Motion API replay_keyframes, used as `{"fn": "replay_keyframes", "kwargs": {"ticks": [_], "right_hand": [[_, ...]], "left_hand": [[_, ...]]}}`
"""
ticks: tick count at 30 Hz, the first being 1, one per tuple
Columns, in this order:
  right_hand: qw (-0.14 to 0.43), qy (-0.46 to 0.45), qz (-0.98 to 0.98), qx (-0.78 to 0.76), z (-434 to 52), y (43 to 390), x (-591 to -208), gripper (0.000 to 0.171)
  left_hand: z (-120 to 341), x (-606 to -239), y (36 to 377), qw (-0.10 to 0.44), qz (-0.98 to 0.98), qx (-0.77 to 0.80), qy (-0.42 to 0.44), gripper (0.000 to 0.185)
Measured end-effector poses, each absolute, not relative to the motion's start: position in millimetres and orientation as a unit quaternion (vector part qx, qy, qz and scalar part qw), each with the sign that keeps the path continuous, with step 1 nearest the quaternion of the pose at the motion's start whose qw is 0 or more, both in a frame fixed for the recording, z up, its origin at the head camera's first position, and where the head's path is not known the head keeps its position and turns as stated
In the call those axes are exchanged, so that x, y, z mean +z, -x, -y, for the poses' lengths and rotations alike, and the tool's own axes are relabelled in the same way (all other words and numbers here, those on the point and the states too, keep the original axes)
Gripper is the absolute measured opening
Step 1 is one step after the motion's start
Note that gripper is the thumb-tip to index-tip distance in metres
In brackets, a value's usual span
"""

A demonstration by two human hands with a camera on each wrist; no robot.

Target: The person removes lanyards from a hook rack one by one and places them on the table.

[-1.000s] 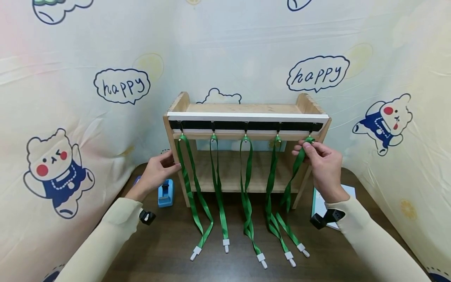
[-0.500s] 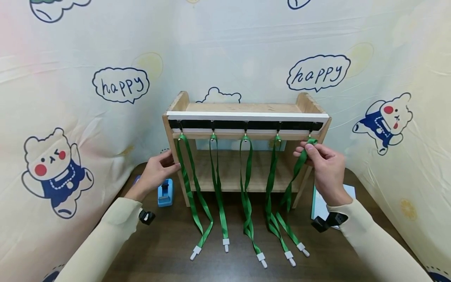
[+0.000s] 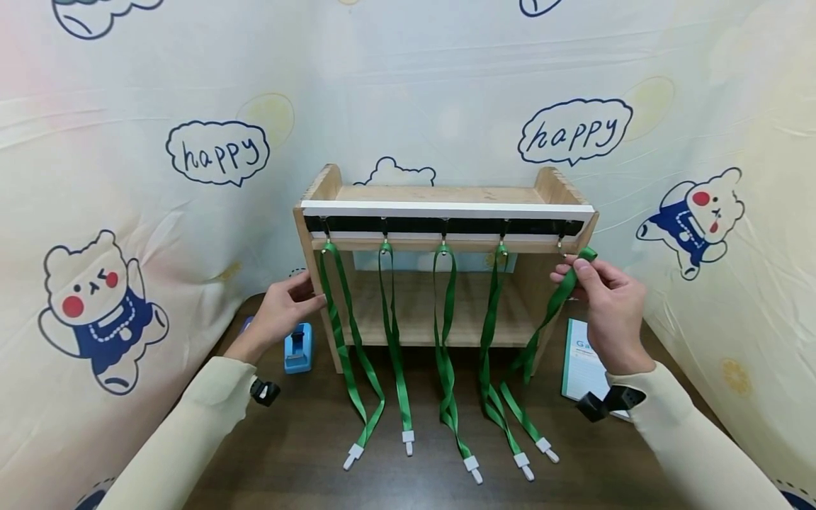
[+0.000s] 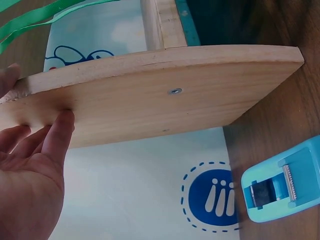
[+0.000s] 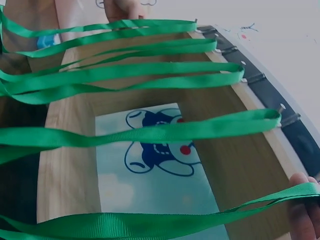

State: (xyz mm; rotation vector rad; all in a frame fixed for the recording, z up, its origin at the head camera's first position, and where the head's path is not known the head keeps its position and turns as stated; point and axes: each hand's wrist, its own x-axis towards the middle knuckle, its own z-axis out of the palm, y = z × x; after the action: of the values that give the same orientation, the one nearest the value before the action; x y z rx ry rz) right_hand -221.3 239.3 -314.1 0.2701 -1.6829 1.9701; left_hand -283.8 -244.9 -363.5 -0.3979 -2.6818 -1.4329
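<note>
Between thumb and fingers my right hand (image 3: 615, 304) pinches the top loop of a green lanyard (image 3: 556, 304), just right of the rightmost hook (image 3: 561, 244). The loop is off that hook, and the strap trails down to a white clip (image 3: 546, 450) on the table. Several other green lanyards (image 3: 446, 304) hang from the remaining hooks of the rack, their clips lying on the tabletop. At the other end, my left hand (image 3: 280, 312) grips the side panel (image 4: 150, 95) of the wooden shelf (image 3: 440, 195), thumb at its front edge and fingers flat against the outer face.
A blue tape dispenser (image 3: 298, 348) stands on the brown table (image 3: 287, 453) left of the shelf. To the right lies a notepad (image 3: 583, 361), partly behind my right forearm. Printed cloth (image 3: 408, 85) surrounds the table at the back and sides.
My right hand has moved right, taking the lanyard's loop away from the rightmost hook, which now shows bare. More of the notepad is visible. The left hand stays on the shelf's side.
</note>
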Motion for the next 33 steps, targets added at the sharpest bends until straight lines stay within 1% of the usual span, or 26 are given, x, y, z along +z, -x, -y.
{"fn": "replay_keyframes", "kwargs": {"ticks": [6,12,23,28,33], "right_hand": [[0.275,-0.077,0.62,0.731,-250.6,219.2,-316.9,0.039],[0.289,-0.056,0.614,0.733,-264.2,219.2,-323.0,0.037],[0.312,-0.022,0.598,0.738,-284.1,219.5,-330.8,0.037],[0.311,-0.04,0.622,0.717,-288.1,215.6,-337.5,0.034],[0.293,-0.074,0.659,0.688,-289.6,211.8,-342.3,0.031]], "left_hand": [[245.5,-364.6,283.2,0.037,0.873,-0.469,0.132,0.064],[246.0,-364.9,282.4,0.039,0.873,-0.467,0.135,0.063],[246.6,-366.6,283.6,0.044,0.873,-0.467,0.138,0.062],[246.1,-366.2,283.0,0.04,0.874,-0.466,0.132,0.063],[244.9,-365.2,282.5,0.037,0.872,-0.47,0.131,0.064]]}}
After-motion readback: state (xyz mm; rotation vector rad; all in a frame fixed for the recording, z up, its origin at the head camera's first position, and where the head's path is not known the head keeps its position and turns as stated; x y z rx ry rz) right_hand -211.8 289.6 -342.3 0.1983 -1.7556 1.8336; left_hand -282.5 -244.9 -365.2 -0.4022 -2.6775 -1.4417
